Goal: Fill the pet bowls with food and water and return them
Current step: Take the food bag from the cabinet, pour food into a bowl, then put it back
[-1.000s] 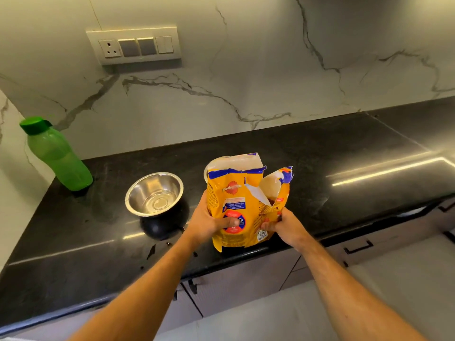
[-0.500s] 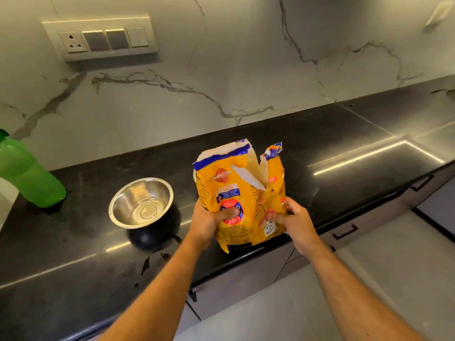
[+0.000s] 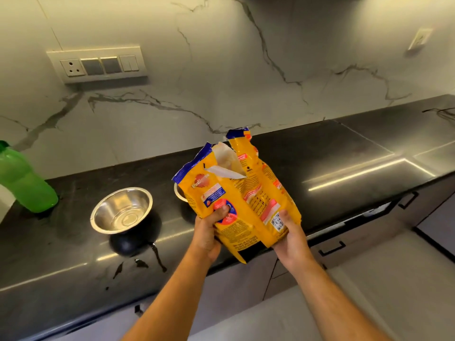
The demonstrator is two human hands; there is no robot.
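A yellow pet food bag (image 3: 242,193) with a torn-open top is held up over the black counter's front edge. My left hand (image 3: 209,232) grips its lower left side, thumb on the front. My right hand (image 3: 290,235) holds its lower right corner from below. An empty steel bowl (image 3: 121,210) stands on the counter to the left of the bag. Just behind the bag peeks the rim of a second bowl (image 3: 177,193), mostly hidden. A green water bottle (image 3: 24,183) stands at the far left.
The black counter (image 3: 344,153) runs along a marble wall with a switch panel (image 3: 98,65). Small water spills (image 3: 147,262) lie in front of the steel bowl. Grey drawers with black handles (image 3: 332,248) sit below the counter.
The bag has been lifted a little and turned, its top now leaning away and to the right. My view has shifted, so the bottle and bowl sit further left.
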